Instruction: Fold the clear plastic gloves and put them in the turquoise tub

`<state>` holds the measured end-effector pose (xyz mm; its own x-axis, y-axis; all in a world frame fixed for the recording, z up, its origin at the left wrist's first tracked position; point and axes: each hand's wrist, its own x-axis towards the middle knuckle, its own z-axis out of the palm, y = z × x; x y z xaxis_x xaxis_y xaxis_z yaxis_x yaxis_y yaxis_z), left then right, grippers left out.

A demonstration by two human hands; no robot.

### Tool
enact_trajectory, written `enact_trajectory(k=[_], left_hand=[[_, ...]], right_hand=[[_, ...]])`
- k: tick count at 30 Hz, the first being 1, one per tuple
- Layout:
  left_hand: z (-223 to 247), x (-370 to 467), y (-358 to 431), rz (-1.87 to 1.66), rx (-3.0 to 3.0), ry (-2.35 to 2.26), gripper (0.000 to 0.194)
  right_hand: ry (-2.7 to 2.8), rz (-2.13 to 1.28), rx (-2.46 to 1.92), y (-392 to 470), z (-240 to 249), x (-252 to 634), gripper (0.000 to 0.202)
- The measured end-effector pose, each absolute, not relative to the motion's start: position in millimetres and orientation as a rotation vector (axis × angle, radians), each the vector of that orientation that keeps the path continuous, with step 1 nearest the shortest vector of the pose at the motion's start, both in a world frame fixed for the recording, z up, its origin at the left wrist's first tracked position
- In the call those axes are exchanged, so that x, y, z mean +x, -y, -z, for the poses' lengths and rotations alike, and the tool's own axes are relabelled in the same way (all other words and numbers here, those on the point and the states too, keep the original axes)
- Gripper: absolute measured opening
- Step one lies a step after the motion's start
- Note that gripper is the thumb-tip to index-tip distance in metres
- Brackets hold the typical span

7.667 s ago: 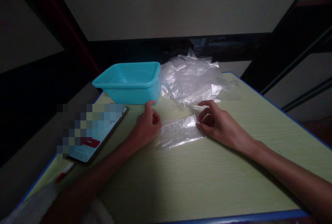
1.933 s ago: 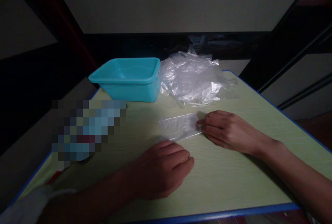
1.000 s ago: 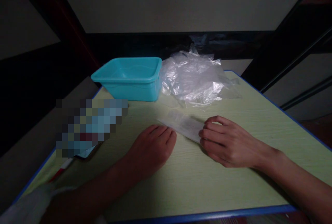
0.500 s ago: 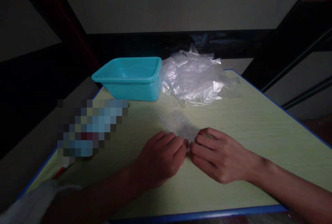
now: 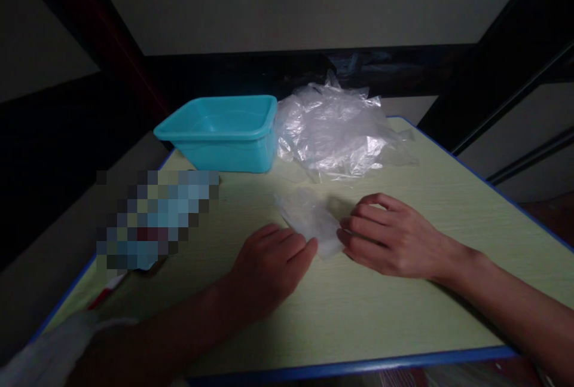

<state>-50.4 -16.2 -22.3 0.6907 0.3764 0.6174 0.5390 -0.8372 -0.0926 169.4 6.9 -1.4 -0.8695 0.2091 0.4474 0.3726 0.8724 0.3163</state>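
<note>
A small clear plastic bag (image 5: 309,210) lies almost flat on the table between my two hands. My left hand (image 5: 273,270) is closed at its near left edge, with the thumb and curled fingers pinching the film. At the right edge, my right hand (image 5: 392,237) has its fingers bent inward and their tips closed on the plastic. The right fingertips are partly hidden behind the knuckles.
A turquoise plastic basin (image 5: 228,154) stands at the table's back left. Beside it is a heap of crumpled clear plastic bags (image 5: 334,130). A pixelated flat item (image 5: 161,213) lies at left, near a red-and-white object (image 5: 105,291). The table (image 5: 381,327) has a blue edge.
My hands have moved apart from where they met at the bag's near edge. The right hand has shifted up and right, the left slightly left. More of the bag shows between them.
</note>
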Motion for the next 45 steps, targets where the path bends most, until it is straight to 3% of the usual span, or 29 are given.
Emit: enact_trajectory(k=[7,15,29,45], left_hand=[[24.0,-53.7,17.1,0.923,-2.636,0.703,0.022],[21.1,-53.5,14.6,0.769,-2.648,0.735,0.030],[17.5,-57.8,12.4,0.560,-2.622,1.012,0.014],[18.3,-58.7,12.0,0.501,-2.698,1.122,0.011]], right_hand=[[2.630,0.544,-0.438,-16.7,5.0,173.7,0.025],[2.650,0.490,-0.333,-21.7,8.1,175.9,0.031],[2.698,0.427,-0.328,-8.8,5.4,171.1,0.034],[2.733,0.385,-0.366,-15.7,6.2,173.0,0.033]])
